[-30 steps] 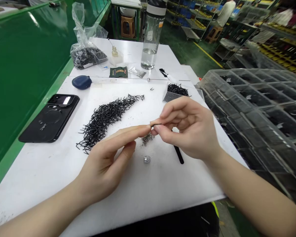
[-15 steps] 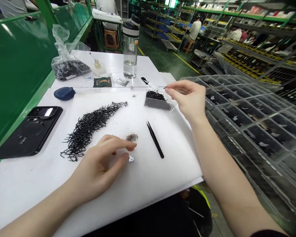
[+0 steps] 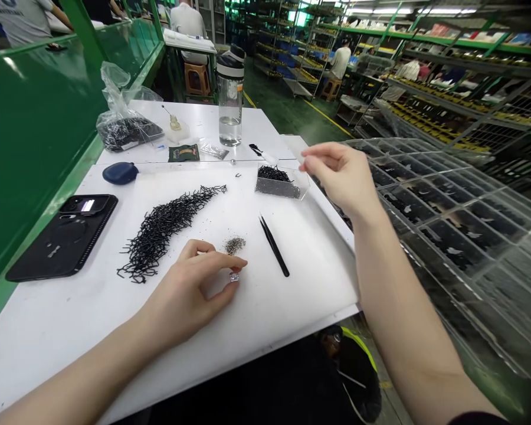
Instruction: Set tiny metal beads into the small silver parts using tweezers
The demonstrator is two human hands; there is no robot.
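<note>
Between the thumb and forefinger of my left hand (image 3: 199, 286) is a small shiny silvery piece (image 3: 234, 276) at the white work surface. Just beyond those fingertips lies a little heap of tiny brownish bits (image 3: 235, 244). My right hand (image 3: 340, 177) is raised by the right edge of a clear tray (image 3: 304, 190) that holds short black pieces (image 3: 273, 173). Its thumb and forefinger are pinched together; what they hold, if anything, does not show. Black tweezers (image 3: 274, 247) lie between the hands. Left of them spreads a long pile of bent black pieces (image 3: 163, 227).
A black flat device with a small display (image 3: 66, 236) and a dark blue oval object (image 3: 120, 173) are at left. Behind stand a plastic bag of black pieces (image 3: 126, 131) and a water bottle (image 3: 230, 103). Compartmented clear trays (image 3: 442, 206) flank the table's right side.
My left thumb and forefinger have closed in on the silvery piece. The black bit seen at my right fingertips is no longer visible there. The whole view has shifted slightly.
</note>
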